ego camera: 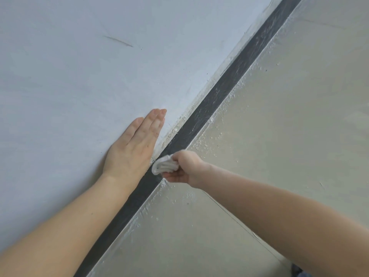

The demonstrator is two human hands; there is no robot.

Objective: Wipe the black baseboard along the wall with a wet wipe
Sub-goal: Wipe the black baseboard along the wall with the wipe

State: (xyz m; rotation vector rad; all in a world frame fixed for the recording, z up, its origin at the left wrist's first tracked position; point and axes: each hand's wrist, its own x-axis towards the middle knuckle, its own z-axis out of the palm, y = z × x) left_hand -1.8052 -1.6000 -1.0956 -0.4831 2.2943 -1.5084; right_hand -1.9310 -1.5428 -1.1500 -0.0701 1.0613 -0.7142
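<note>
— Well, how many hands show?
— Two. The left hand (133, 148) lies flat on the grey wall (79, 66), centre-left of the frame, fingers straight and together, holding nothing.
— And the other?
— The right hand (185, 168), just right of it, has its grip curled tight round one folded white wet wipe (162, 165), which touches the black baseboard (225, 90).
— One baseboard?
— One, a dark strip running from lower left to upper right, between the wall and the pale floor (289, 136).
— Anything else?
— One dark scuff (117, 41) on the wall, upper left.
</note>
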